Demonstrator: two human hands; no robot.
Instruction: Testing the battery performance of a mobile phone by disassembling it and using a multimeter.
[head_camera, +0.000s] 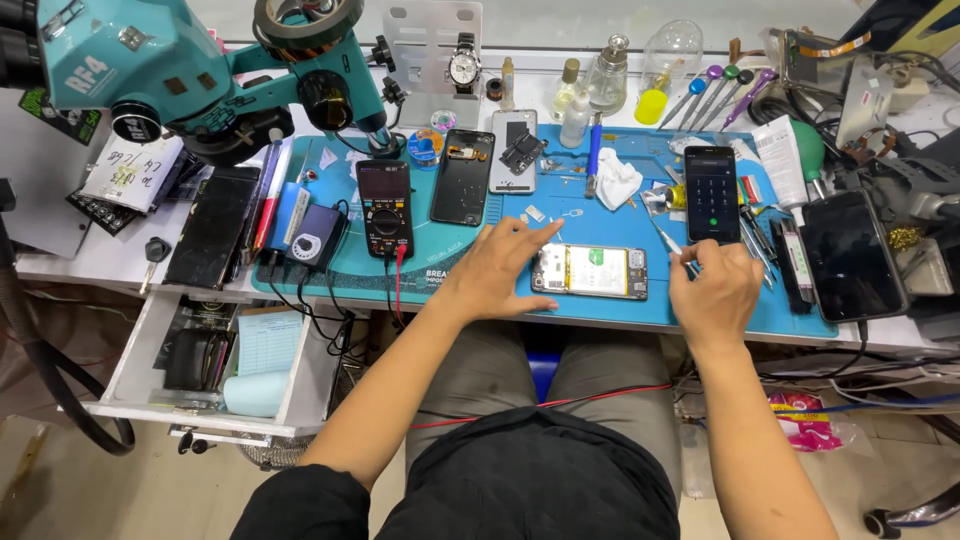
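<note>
Gripping a thin silver metal tool (668, 243) between thumb and fingers, the right hand (712, 292) is hovering at the right end of the opened smartphone with exposed boards and pale battery (590, 271); that grip is closed on the tool, whose tip is pointing far and left. Left hand (500, 270) is lying spread and flat, fingers extended, its grip wide open and holding nothing, pressing on the blue rubber work mat (600, 205) just beside the left end of the opened smartphone, forefinger reaching toward the phone's far corner.

Opened smartphone is lying flat, lengthwise left to right, at the near middle of the mat, between both hands.

Also present on the table (90, 265):
- black smartphone with lit dial pad (712, 193), far right of the right hand
- black digital multimeter with red lead (385, 209), left of the left hand
- black glass phone panel (463, 176), far of the left hand
- white crumpled cloth (616, 180), far middle
- teal microscope head (190, 65), far left
- dark tablet with blank screen (850, 255), right edge
- open white drawer (215, 365), near left, below the table edge
</note>
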